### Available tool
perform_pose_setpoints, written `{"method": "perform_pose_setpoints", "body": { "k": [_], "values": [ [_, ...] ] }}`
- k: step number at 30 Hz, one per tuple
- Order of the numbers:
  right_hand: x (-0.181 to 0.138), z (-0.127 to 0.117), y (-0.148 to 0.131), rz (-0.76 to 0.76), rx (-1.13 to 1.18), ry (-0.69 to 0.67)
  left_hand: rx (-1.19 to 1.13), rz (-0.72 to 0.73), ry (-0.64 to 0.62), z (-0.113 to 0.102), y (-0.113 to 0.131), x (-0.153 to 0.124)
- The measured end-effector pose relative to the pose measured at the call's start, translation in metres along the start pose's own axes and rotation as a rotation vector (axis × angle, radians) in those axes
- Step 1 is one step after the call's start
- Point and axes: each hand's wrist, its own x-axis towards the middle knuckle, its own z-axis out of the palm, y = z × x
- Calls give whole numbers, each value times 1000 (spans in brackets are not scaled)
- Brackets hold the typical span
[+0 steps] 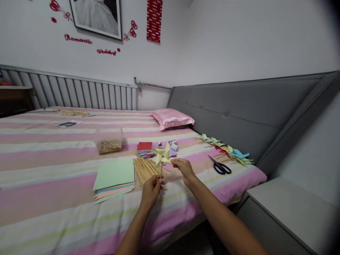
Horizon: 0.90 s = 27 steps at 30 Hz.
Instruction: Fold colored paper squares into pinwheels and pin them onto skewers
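A pale yellow paper pinwheel (166, 154) stands upright on a thin wooden stick in front of me. My left hand (151, 189) is closed round the lower part of that stick. With fingers pinched together, my right hand (183, 168) is at the tip of the right-hand blade; the contact itself is small in the view. Just beyond my left hand lies a spread of wooden sticks (145, 169). To their left is a stack of coloured paper sheets (114, 175), light green on top. Behind the sticks sits a pile of small paper squares with a red top (145, 146).
Black-handled scissors (220, 166) lie to the right. Several finished pinwheels (230, 150) rest along the grey headboard (239, 106). A clear box (108, 141) holds short sticks. A pink pillow (172, 118) is at the back of the striped bed. A nightstand (292, 209) stands at right.
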Motion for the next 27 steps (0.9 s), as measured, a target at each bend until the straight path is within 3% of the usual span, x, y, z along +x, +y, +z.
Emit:
{"method": "perform_pose_setpoints", "body": {
  "k": [9, 14, 20, 27],
  "values": [
    [-3, 1, 11, 77, 50, 80, -12, 0, 7, 0, 0, 0],
    [-3, -1, 13, 3, 51, 119, -11, -13, 8, 0, 0, 0],
    [3, 5, -6, -126, 60, -20, -6, -39, -6, 2, 0, 0],
    [11, 10, -15, -127, 19, -142, 6, -49, -48, 3, 2, -1]
  ]
}}
